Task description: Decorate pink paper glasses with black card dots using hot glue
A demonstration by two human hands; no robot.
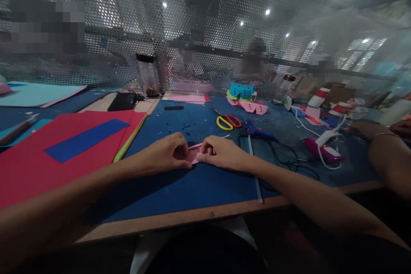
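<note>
Between my two hands is a small piece of pink paper [193, 154], low over the blue tabletop, with a thin strip of it reaching out to the upper right. My left hand [171, 150] pinches its left end, fingers curled. At the other end, my right hand [221, 153] grips it between thumb and bent fingers. The middle of the paper shows; both ends are covered by my fingers. Just beyond my right hand lie scissors [229, 122] with one yellow and one red handle loop. A blue glue gun [258, 132] with a long glue stick [254, 167] rests to its right.
Red sheets [96, 137] with a blue strip [87, 140] lie at left. Pink and blue cut-out shapes [242, 90], a jar [148, 75] and a black phone [122, 101] stand farther back. Cords and a magenta device [324, 150] lie right, near another person's arm [385, 150].
</note>
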